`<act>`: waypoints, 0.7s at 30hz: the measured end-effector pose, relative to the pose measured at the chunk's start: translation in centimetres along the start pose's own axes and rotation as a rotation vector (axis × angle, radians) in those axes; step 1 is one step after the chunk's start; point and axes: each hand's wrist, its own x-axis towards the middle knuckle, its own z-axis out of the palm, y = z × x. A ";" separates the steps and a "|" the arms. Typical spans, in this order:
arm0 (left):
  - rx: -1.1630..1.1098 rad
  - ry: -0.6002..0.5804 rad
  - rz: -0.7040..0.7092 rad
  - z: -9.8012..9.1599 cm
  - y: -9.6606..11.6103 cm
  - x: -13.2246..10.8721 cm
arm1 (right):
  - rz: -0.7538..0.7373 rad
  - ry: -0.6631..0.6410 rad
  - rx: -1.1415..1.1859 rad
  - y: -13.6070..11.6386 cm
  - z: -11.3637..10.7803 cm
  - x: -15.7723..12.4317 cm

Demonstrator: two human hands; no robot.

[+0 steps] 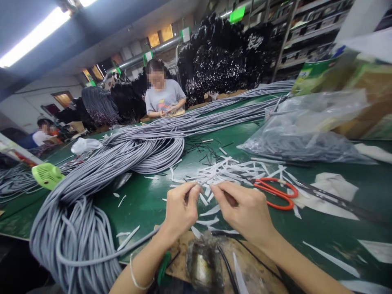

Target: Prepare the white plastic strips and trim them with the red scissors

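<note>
My left hand is closed in a pinch, thumb against forefinger, above the green table. Facing it a short gap away, my right hand pinches in the same way. Whatever sits between the fingertips is too small to make out. One grey cable runs from the big bundle to my left wrist, where it passes out of sight. Below my hands is a worn wooden board with a small metal block on it. White strips lie heaped just beyond my fingers.
A thick bundle of grey cables crosses the table on the left. Orange-handled scissors lie right of the strips, near a clear plastic bag. A small green fan is at the left. Two people sit across the table.
</note>
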 end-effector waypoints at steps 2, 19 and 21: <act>-0.003 -0.006 0.000 0.0 0.0 0.0 | -0.009 -0.003 0.012 -0.2 0.1 -0.1; -0.253 -0.074 -0.121 0.6 0.3 0.2 | -0.045 0.007 0.245 -0.4 0.4 -0.5; -0.242 -0.055 -0.111 0.9 0.3 -0.2 | -0.005 -0.002 0.237 -0.3 0.5 -0.4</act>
